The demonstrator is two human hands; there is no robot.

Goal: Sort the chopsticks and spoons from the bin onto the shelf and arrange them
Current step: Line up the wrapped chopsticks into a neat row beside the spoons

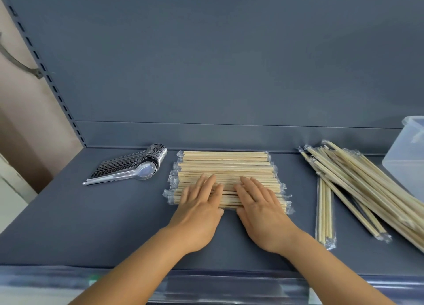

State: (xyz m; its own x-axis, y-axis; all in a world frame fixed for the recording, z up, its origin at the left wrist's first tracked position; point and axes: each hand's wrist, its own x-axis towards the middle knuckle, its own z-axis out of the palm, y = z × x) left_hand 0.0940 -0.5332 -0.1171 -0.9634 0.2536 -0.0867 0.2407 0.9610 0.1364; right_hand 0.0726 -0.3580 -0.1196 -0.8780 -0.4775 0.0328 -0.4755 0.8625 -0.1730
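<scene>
Both hands are laid flat on the neat chopstick stack [226, 167] in the middle of the frame, fingers straight and a bit spread, nothing gripped or pinched: the left hand [199, 203] is pressed on the near left part of the stack, the right hand [259, 203] on the near right part, thumbs close to each other. Going left to right: at the far left edge a beige wall is seen behind the slotted shelf upright [43, 68]. On the grey shelf [91, 224], centre-left of the frame, a nested row of clear plastic spoons [135, 167] is lined up, handles pointed toward the left, bowls toward the back panel. Just right of them the wrapped chopsticks are stacked crosswise in the centre, under the hands. Further right, a looser pile of wrapped chopsticks [367, 190] is fanned diagonally, with one wrapped pack [324, 213] lying lengthwise beside it. At the right edge a translucent plastic bin [406, 157] is partly cut off by the frame, touching the loose pile.
</scene>
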